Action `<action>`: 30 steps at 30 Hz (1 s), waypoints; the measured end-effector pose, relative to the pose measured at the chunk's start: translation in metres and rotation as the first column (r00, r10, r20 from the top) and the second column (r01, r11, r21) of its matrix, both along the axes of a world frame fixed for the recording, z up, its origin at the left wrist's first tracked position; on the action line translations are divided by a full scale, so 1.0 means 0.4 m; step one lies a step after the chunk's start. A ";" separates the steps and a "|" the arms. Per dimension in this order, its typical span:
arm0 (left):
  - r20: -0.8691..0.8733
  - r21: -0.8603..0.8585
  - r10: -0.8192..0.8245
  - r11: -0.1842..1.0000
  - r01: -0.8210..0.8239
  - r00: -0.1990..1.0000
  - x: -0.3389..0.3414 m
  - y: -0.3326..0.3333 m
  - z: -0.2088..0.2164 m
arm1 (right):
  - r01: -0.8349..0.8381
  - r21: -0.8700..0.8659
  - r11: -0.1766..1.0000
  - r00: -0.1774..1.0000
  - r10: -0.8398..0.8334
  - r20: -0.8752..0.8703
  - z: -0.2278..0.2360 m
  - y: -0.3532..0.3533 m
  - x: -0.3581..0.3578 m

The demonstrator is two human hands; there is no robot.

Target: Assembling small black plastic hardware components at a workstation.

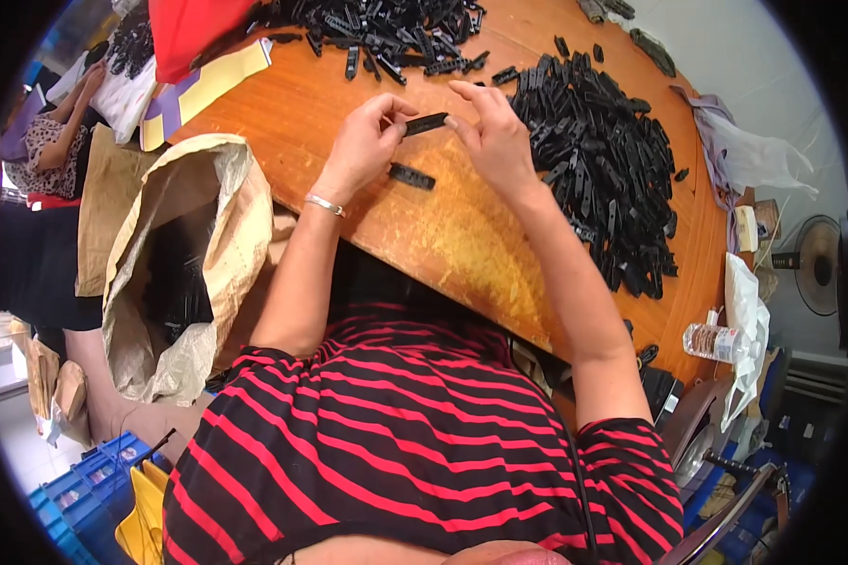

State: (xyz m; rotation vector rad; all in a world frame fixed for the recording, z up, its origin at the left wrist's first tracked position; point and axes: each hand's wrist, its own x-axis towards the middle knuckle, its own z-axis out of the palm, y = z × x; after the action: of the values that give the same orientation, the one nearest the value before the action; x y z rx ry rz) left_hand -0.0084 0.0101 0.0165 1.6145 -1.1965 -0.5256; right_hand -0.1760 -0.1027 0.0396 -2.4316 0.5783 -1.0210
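Observation:
My left hand (360,146) pinches one end of a small, narrow black plastic piece (426,123) just above the wooden table. Across from it, my right hand (496,137) has its thumb tip at the piece's other end, while its index finger stretches out apart from the thumb. A second black plastic piece (412,176) lies on the table below my left hand. Close to the right hand spreads a big heap of similar black pieces (594,160). Another pile of black pieces (396,33) lies at the table's far side.
An open brown paper sack (245,231) with dark contents stands left of the wooden table (462,235). Far left, another person (52,141) sits near a red item (188,38). A clear plastic bottle (711,342) lies at the right edge; beyond is a fan (818,264).

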 end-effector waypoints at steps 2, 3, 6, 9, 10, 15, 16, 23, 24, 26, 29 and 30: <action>-0.066 -0.024 -0.060 0.998 0.058 0.996 -0.002 0.019 0.024 | -0.056 0.016 0.998 0.998 0.056 0.004 -0.024 -0.014 -0.009; -0.125 -0.010 -0.103 0.995 0.103 0.987 -0.004 0.026 0.030 | -0.076 0.218 0.973 0.991 0.098 -0.088 -0.037 -0.014 -0.022; -0.241 0.015 -0.120 0.992 0.127 0.963 -0.002 0.046 0.023 | -0.122 0.540 0.833 0.969 0.216 -0.116 -0.053 0.028 -0.040; -0.350 0.049 -0.096 0.991 0.121 0.932 -0.004 0.061 -0.008 | -0.086 0.809 0.581 0.981 0.190 -0.033 -0.054 0.081 -0.048; -0.402 0.066 -0.093 0.989 0.130 0.911 -0.008 0.062 -0.015 | -0.083 0.809 0.583 0.982 0.188 -0.035 -0.060 0.083 -0.050; -0.247 0.182 0.012 0.983 0.034 0.969 -0.026 0.066 -0.044 | -0.016 0.893 0.451 0.976 0.202 -0.084 -0.088 0.074 -0.047; -0.206 0.177 0.037 0.984 0.000 0.978 -0.029 0.065 -0.048 | -0.016 0.892 0.452 0.976 0.203 -0.085 -0.090 0.076 -0.044; -0.078 0.177 0.104 0.980 -0.089 0.992 -0.027 0.056 -0.054 | 0.044 0.856 0.515 0.979 0.150 -0.140 -0.084 0.095 -0.020; -0.078 0.178 0.106 0.980 -0.091 0.991 -0.027 0.059 -0.064 | 0.073 0.841 0.535 0.971 0.155 -0.183 -0.077 0.099 -0.019; -0.098 0.220 0.129 0.970 -0.105 0.987 -0.030 0.065 -0.072 | 0.090 0.844 0.528 0.964 0.167 -0.208 -0.075 0.093 -0.016; -0.099 0.224 0.120 0.970 -0.096 0.988 -0.030 0.056 -0.078 | 0.124 0.816 0.565 0.940 0.198 -0.279 -0.067 0.083 -0.011; -0.061 0.229 0.110 0.969 -0.093 0.992 -0.029 0.056 -0.079 | 0.132 0.778 0.615 0.920 0.215 -0.326 -0.064 0.080 -0.010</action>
State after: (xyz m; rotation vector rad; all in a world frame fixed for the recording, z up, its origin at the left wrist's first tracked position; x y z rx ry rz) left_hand -0.0200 0.0326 -0.0150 1.8223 -1.0221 -0.6683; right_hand -0.1800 -0.0707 0.0141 -1.7844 0.8715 -0.1248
